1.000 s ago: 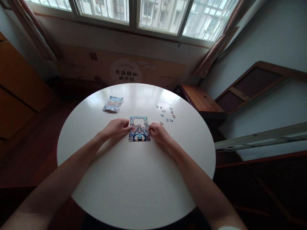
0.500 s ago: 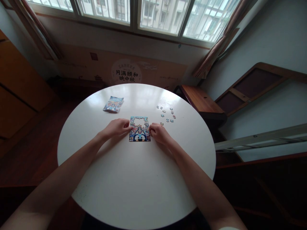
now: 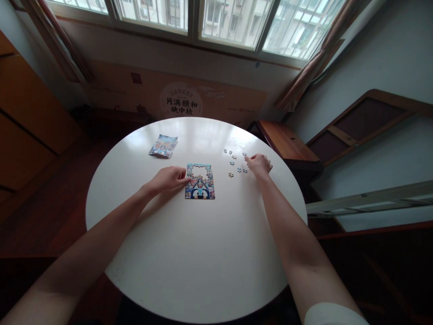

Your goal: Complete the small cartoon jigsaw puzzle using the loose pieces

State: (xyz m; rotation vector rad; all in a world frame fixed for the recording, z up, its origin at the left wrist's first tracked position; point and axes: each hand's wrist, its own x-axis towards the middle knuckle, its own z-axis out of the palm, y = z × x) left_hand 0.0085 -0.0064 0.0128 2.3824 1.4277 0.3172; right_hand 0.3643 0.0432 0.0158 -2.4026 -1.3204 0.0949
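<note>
A partly assembled jigsaw puzzle [image 3: 200,190] lies flat on the white round table, with a gap in its upper part where the tabletop shows through. My left hand [image 3: 172,177] is closed at the puzzle's left edge, thumb and fingers touching its border. Over on the right, my right hand [image 3: 260,164] is among the loose pieces, thumb and forefinger pinched on a puzzle piece that they mostly cover. Several other loose puzzle pieces [image 3: 232,163] are scattered between that hand and the puzzle.
A crumpled picture packet [image 3: 163,146] lies at the back left of the white table [image 3: 176,253]. Beyond the table's right rim stands a wooden bench [image 3: 282,140]. Windows [image 3: 233,22] and a printed board [image 3: 135,95] are along the far wall.
My right hand has left the puzzle's right edge and moved right and slightly away from me to the loose pieces. My left hand has stayed at the puzzle. The view has shifted slightly.
</note>
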